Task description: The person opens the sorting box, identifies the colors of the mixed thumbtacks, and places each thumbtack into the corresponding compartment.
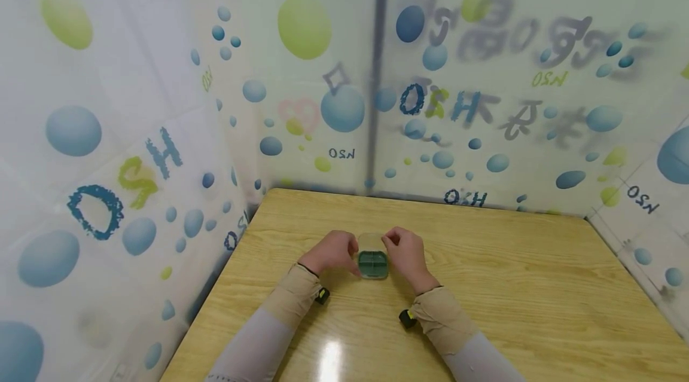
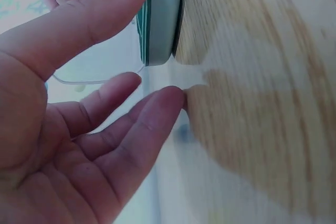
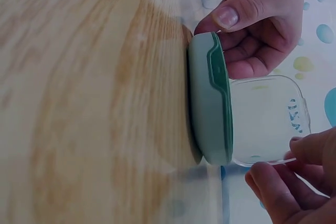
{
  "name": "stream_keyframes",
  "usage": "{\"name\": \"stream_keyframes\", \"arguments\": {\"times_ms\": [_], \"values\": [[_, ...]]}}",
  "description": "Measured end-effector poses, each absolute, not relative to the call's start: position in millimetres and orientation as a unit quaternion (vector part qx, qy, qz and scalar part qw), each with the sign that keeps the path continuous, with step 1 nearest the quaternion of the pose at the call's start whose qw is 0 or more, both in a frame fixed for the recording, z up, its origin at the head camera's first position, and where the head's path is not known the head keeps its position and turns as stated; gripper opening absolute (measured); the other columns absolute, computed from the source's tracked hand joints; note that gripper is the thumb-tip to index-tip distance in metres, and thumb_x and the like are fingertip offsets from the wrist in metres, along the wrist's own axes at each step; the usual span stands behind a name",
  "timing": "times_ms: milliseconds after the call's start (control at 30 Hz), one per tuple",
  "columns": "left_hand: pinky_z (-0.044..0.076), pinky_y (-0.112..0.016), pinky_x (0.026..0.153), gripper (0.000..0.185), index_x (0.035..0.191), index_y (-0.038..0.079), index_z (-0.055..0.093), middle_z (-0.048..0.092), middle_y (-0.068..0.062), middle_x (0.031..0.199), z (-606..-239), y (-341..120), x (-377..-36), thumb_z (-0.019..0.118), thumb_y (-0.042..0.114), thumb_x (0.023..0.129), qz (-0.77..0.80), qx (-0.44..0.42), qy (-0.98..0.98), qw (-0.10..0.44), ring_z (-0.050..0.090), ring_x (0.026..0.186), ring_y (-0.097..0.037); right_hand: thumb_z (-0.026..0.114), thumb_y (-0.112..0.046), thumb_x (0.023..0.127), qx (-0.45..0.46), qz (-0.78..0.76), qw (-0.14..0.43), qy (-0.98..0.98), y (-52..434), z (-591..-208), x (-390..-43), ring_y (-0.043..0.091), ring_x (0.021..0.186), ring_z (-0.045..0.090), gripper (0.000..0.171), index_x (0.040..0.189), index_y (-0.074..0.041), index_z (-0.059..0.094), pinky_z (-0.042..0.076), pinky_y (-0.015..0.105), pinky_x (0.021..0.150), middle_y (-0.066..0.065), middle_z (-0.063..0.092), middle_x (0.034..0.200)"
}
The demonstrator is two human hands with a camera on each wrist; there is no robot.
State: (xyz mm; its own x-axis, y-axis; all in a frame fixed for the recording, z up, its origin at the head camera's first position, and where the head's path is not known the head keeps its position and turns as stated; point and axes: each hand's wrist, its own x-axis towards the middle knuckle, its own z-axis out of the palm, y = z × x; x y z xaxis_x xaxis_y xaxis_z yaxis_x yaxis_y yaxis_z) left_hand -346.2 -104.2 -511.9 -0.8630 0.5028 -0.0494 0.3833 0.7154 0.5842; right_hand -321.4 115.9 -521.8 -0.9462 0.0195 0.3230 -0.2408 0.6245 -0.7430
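A small green pill box [image 1: 372,265] with divided compartments lies on the table, its clear lid [image 3: 265,121] swung up and back. My left hand [image 1: 335,250] is at the box's left side. In the left wrist view, that hand's thumb touches the box rim [image 2: 160,22], while the other fingers stay apart from it, loosely extended. With thumb and fingers, my right hand [image 1: 407,251] pinches the lid's edge at the right. From the right wrist view, the box's pale green side wall [image 3: 207,103] shows resting on the wood. The compartments' contents are too small to make out.
The wooden table [image 1: 511,286] extends around the box on all sides. Behind and beside it hang pale curtains [image 1: 344,179] printed with blue and green dots. Small black wrist cameras [image 1: 407,318] are strapped at both sleeves.
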Motion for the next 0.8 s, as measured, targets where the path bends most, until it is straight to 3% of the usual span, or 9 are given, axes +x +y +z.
{"name": "stream_keyframes", "arguments": {"times_ms": [200,400,567,800], "values": [[0.058,-0.036,0.085,0.053,0.113,0.007,0.076,0.074,-0.002,0.102,-512.7,-103.2,-346.2,0.101,0.019,0.069,0.319,0.25,0.909,0.099,0.067,0.092,-0.015,0.077,-0.012,0.098,0.056,0.421,0.158,-0.891,115.8,-520.9,-320.7,0.014,0.069,0.062,0.011,0.087,-0.009,0.075,0.053,0.032,0.066,0.004,0.072,0.078],[0.06,-0.035,0.085,0.064,0.125,0.007,0.076,0.077,-0.006,0.107,-516.9,-101.1,-349.5,0.102,0.019,0.068,0.332,0.255,0.903,0.098,0.071,0.097,-0.017,0.078,-0.013,0.097,0.054,0.429,0.154,-0.889,115.4,-522.9,-324.1,0.017,0.078,0.068,0.009,0.089,-0.01,0.075,0.058,0.037,0.074,0.005,0.075,0.083],[0.059,-0.036,0.085,0.066,0.126,0.007,0.076,0.077,-0.005,0.107,-518.7,-100.0,-349.7,0.102,0.022,0.067,0.325,0.249,0.907,0.096,0.069,0.096,-0.016,0.079,-0.01,0.096,0.066,0.445,0.138,-0.882,115.8,-524.3,-326.3,0.023,0.087,0.073,0.005,0.097,-0.005,0.076,0.062,0.044,0.082,0.008,0.078,0.092],[0.059,-0.036,0.085,0.065,0.124,0.007,0.076,0.076,-0.004,0.104,-519.2,-98.1,-350.0,0.102,0.023,0.067,0.317,0.243,0.912,0.092,0.068,0.094,-0.016,0.075,-0.008,0.099,0.072,0.454,0.093,-0.883,121.1,-521.3,-329.1,0.027,0.097,0.074,0.013,0.109,-0.001,0.077,0.062,0.047,0.089,0.011,0.078,0.101]]}}
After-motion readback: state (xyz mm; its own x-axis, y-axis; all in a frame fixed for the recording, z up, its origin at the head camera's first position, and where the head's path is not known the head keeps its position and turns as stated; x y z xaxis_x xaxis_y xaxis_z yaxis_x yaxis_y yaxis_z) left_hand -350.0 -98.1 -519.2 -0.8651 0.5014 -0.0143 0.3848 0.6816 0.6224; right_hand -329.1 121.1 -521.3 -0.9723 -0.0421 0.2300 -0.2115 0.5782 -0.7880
